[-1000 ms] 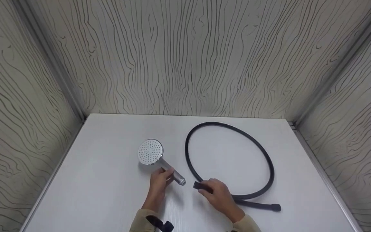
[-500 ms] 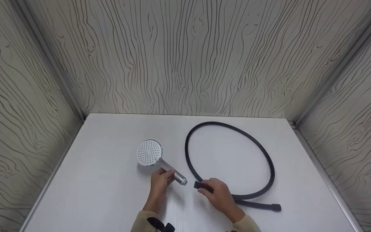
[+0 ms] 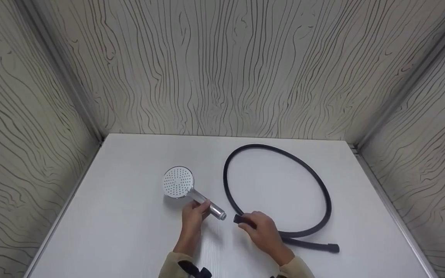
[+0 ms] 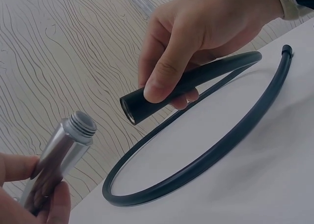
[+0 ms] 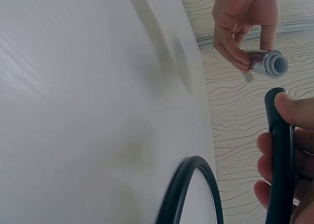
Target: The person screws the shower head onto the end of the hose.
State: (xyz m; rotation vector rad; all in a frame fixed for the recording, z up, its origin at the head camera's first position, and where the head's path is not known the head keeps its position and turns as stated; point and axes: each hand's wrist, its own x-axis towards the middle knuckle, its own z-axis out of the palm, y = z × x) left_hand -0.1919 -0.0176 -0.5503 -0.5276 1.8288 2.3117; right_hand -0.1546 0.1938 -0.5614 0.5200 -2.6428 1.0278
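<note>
My left hand [image 3: 192, 217] grips the handle of a chrome shower head [image 3: 178, 182], whose round white spray face, dotted with holes, points up in the head view. The handle's threaded end [image 4: 82, 126] shows in the left wrist view. Opposite it, my right hand [image 3: 263, 233] pinches a black shower hose [image 3: 325, 193] just behind its end fitting [image 4: 133, 107], thumb on one side and fingers curled on the other. A small gap separates the fitting from the thread. The rest of the hose loops over the table, with its other end [image 3: 333, 248] at the right.
Under the hands is a white table [image 3: 122, 216]. Panels with a wood-grain pattern [image 3: 222, 69] stand behind it and on both sides, with metal strips along the corners.
The shower head's handle end has shifted slightly right toward the hose fitting. My right hand keeps its hold with hardly any movement. The head view has tilted a little.
</note>
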